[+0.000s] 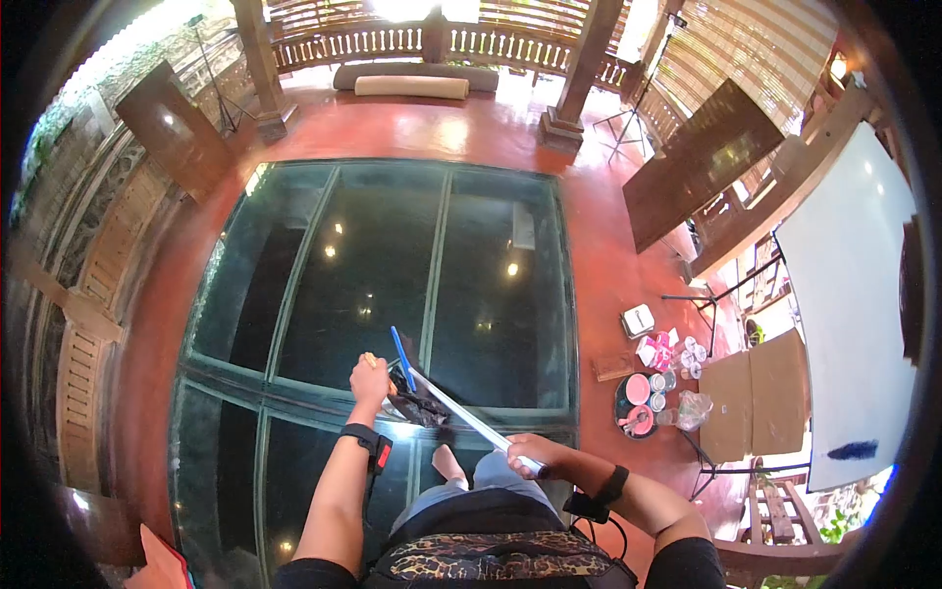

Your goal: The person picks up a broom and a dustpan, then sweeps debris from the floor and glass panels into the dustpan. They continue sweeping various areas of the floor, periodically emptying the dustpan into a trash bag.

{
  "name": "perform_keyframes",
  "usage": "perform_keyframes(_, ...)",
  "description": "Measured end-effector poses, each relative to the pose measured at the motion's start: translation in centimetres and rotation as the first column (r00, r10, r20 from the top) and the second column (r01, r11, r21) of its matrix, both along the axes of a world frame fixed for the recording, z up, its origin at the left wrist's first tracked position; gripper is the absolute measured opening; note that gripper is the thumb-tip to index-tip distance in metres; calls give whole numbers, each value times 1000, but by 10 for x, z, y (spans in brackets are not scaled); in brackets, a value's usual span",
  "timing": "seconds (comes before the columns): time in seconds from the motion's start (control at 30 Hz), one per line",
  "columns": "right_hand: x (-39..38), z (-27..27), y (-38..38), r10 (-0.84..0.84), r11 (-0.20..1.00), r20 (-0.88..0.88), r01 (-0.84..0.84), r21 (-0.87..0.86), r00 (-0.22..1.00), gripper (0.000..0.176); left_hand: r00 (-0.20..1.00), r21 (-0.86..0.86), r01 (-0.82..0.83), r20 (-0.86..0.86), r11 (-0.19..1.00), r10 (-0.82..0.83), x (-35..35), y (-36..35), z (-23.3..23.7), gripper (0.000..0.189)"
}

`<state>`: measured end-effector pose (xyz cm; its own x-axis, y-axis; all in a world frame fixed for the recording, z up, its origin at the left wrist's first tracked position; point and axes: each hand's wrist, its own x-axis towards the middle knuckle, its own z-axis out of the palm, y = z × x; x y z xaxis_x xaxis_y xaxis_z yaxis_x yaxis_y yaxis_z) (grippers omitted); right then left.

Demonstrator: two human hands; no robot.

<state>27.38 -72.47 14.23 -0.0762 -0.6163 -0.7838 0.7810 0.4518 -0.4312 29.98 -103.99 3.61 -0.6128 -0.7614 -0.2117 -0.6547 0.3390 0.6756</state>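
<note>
My right hand [535, 455] is wrapped round the lower end of a silver pole, close to my right thigh. The squeegee [455, 406] slants up to the left from there, its blue head raised in front of my left hand. My left hand [369, 383] is closed, with a bit of yellow-orange showing at its edges; I cannot tell what it holds. Just right of it, a crumpled dark, shiny bundle [424, 405] overlaps the squeegee head in this view. Below lies the dark glass floor [383, 255], divided by pale metal strips.
At right on the red floor [603, 236] stand a black tray with pink tubs [638, 389], several jars, a brick [613, 367] and a cardboard sheet [754, 393]. A tripod-held white board [849, 304] is farther right. Rolled mats [412, 87] lie by the back railing.
</note>
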Motion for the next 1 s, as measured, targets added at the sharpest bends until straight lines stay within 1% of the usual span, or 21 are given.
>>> perform_keyframes(0.07,-9,-2,-6,9,999,59,-6,-47,998,11,993,7,-101,-57,995,101,14,-11,3,27)
perform_keyframes(0.1,-12,2,-9,-25,994,65,32,-108,998,12,983,-9,-155,-104,988,153,23,-14,5,25)
perform_keyframes(0.13,-15,3,-12,-34,992,73,42,-117,997,12,975,44,-197,-97,979,201,33,-11,33,24)
perform_keyframes(0.2,-18,4,-18,-45,989,92,58,-137,995,12,959,-79,-259,-138,963,246,59,-30,5,25)
perform_keyframes(0.23,-21,7,-20,-10,979,112,32,-199,994,13,936,-30,-312,-181,950,302,71,-36,1,26)
perform_keyframes(0.27,-25,6,-20,35,958,-83,-57,-281,996,10,908,19,-360,-222,933,355,85,-44,-1,27)
perform_keyframes(0.3,-29,5,-19,61,925,-277,-158,-345,959,7,846,46,-404,-363,914,392,105,-72,-65,29)
perform_keyframes(0.4,-43,22,-21,-77,972,27,81,-219,997,18,695,382,-546,-290,745,658,136,-62,-21,27)
perform_keyframes(0.43,-52,39,-26,-98,970,184,135,-200,978,23,531,589,-493,-379,640,758,142,-58,-12,21)
perform_keyframes(0.47,-61,48,-29,-119,968,336,184,-169,934,28,486,600,-505,-396,621,779,149,-59,-13,20)
perform_keyframes(0.5,-71,45,-34,-66,951,381,174,-256,922,39,441,610,-516,-413,601,797,158,-59,-15,18)
perform_keyframes(0.53,-76,49,-31,-126,949,343,214,-232,931,39,395,620,-525,-429,583,812,166,-59,-18,16)
perform_keyframes(0.57,-81,52,-35,-144,940,389,248,-233,910,39,393,646,-486,-440,589,807,178,-61,-26,13)
perform_keyframes(0.6,-87,55,-39,-162,931,433,283,-230,887,39,350,663,-484,-451,571,821,187,-64,-36,10)
perform_keyframes(0.63,-94,61,-45,-161,927,417,282,-248,894,40,306,680,-481,-461,554,833,194,-67,-46,8)
perform_keyframes(0.73,-127,65,-70,-106,960,282,172,-221,954,38,195,723,-451,-493,524,848,208,-66,-63,10)
perform_keyframes(0.77,-138,62,-81,-83,975,188,119,-190,979,34,165,733,-449,-494,511,854,213,-63,-66,11)
perform_keyframes(0.83,-153,55,-111,54,992,-90,-63,-105,994,25,103,752,-463,-480,470,871,218,-59,-62,13)
perform_keyframes(0.9,-166,32,-148,219,973,-327,-230,4,919,15,90,753,-476,-472,455,877,222,-53,-49,12)
perform_keyframes(0.93,-169,17,-170,307,951,-408,-298,87,860,8,87,751,-484,-469,449,879,224,-51,-44,12)
perform_keyframes(1.0,-178,-29,-209,438,894,-513,-418,160,738,5,62,733,-523,-477,435,877,224,-49,-37,10)
